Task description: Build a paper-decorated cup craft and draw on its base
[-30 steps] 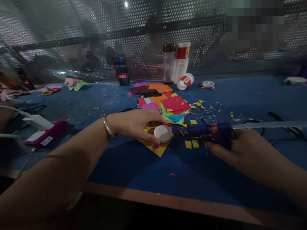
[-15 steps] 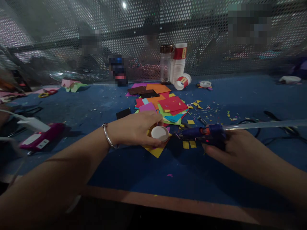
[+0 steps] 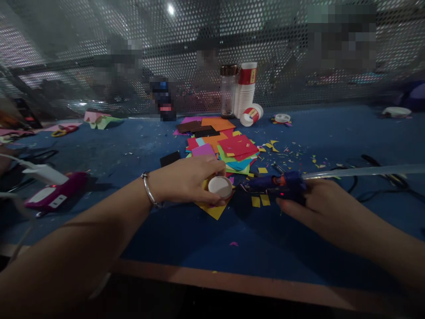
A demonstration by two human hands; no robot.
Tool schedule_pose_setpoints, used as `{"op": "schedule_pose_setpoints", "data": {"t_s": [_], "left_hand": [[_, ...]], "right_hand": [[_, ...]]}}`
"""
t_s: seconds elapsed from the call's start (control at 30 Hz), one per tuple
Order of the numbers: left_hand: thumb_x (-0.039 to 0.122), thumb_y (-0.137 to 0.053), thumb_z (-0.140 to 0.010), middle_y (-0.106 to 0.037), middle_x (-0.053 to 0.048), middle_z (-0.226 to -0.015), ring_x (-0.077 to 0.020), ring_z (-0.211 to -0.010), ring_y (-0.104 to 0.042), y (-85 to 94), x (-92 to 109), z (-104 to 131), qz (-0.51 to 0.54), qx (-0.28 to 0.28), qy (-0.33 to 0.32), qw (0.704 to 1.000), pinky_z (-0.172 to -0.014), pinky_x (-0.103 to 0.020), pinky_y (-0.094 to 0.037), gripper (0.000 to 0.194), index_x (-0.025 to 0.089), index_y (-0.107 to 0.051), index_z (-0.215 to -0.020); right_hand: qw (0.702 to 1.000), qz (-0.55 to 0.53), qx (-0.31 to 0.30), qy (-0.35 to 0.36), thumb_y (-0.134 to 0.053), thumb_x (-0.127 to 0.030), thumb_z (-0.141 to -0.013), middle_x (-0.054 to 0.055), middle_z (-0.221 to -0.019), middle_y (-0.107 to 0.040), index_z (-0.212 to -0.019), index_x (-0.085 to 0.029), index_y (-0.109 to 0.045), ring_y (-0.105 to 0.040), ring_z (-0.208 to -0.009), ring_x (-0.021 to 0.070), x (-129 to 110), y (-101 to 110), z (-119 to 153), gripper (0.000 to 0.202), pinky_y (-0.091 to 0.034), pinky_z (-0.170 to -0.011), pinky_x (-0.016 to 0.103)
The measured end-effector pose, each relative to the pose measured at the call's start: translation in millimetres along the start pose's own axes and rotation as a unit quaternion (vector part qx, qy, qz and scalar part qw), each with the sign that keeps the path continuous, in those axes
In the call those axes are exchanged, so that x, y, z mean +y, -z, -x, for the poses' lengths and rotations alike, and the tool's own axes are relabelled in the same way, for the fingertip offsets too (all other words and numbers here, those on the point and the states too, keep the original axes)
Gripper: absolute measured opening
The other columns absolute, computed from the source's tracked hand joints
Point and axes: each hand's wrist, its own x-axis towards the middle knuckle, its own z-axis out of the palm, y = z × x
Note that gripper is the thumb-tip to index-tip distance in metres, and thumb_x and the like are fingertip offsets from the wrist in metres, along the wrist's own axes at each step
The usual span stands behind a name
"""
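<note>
My left hand (image 3: pixel 189 179) wears a silver bangle and curls its thumb and fingers round a white paper cup (image 3: pixel 220 188). The cup shows its round end upward, and its sides are mostly hidden. Beneath it lies a yellow paper square (image 3: pixel 215 211). My right hand (image 3: pixel 314 199) grips a dark blue glue gun (image 3: pixel 287 184) with a small red light lit. A long clear glue stick (image 3: pixel 358 172) sticks out of its back to the right. The gun's nozzle points left, close to the cup; I cannot tell whether they touch.
Coloured paper sheets (image 3: pixel 237 146) lie behind my left hand, scraps to their right. Farther back stand a glass bottle (image 3: pixel 227 95) and stacked paper cups (image 3: pixel 245 95). A magenta power strip (image 3: pixel 63 192) with a plugged-in adapter is left; scissors (image 3: pixel 64 130) lie beyond.
The glue gun in my right hand has shifted slightly left, toward the cup. My left hand keeps its hold on the cup. The view has moved a little.
</note>
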Motion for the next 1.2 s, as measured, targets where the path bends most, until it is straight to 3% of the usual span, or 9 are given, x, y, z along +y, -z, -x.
{"op": "schedule_pose_setpoints", "data": {"t_s": [0.4,0.63,1.0,1.2], "left_hand": [[0.05,-0.067,-0.083,-0.063,-0.006,-0.106,-0.0221,-0.094,-0.055,-0.3,-4,0,0.011,0.003,-0.015,1.0,-0.076,-0.03,-0.039,0.038,0.021,-0.06,-0.106],[0.049,-0.068,-0.083,-0.063,-0.005,-0.107,-0.0219,-0.094,-0.056,-1.0,-4,-1,0.016,0.0,-0.005,1.0,-0.076,-0.029,-0.038,0.038,0.021,-0.06,-0.107],[0.057,-0.066,-0.083,-0.065,-0.005,-0.108,-0.0213,-0.093,-0.059,2.9,-3,3,0.042,0.002,0.012,0.999,-0.076,-0.03,-0.041,0.046,0.021,-0.062,-0.112],[0.036,-0.043,-0.099,-0.06,-0.008,-0.109,-0.0224,-0.105,-0.055,2.5,-14,-8,0.066,0.055,-0.054,0.995,-0.092,-0.035,-0.043,0.033,0.022,-0.065,-0.119]], "right_hand": [[1.0,0.021,0.006,-0.01,-0.052,-0.026,-0.084,0.001,-0.051,-0.051,-0.047,-0.024,-0.042,-0.053,-0.049,0.0164,1,-4,-3,0.038,-0.039,-0.054,0.031],[0.999,-0.019,-0.02,-0.038,-0.047,-0.027,-0.085,0.0,-0.046,-0.046,-0.044,-0.025,-0.035,-0.052,-0.046,0.0158,-3,0,-6,0.042,-0.036,-0.05,0.03],[0.993,-0.096,0.044,-0.053,-0.049,-0.02,-0.084,-0.001,-0.047,-0.053,-0.046,-0.024,-0.041,-0.053,-0.047,0.0142,-1,2,-1,0.039,-0.037,-0.049,0.027],[0.987,-0.099,0.096,-0.085,-0.05,-0.025,-0.087,-0.001,-0.04,-0.049,-0.042,-0.025,-0.04,-0.049,-0.039,0.0133,1,2,2,0.047,-0.032,-0.042,0.028]]}}
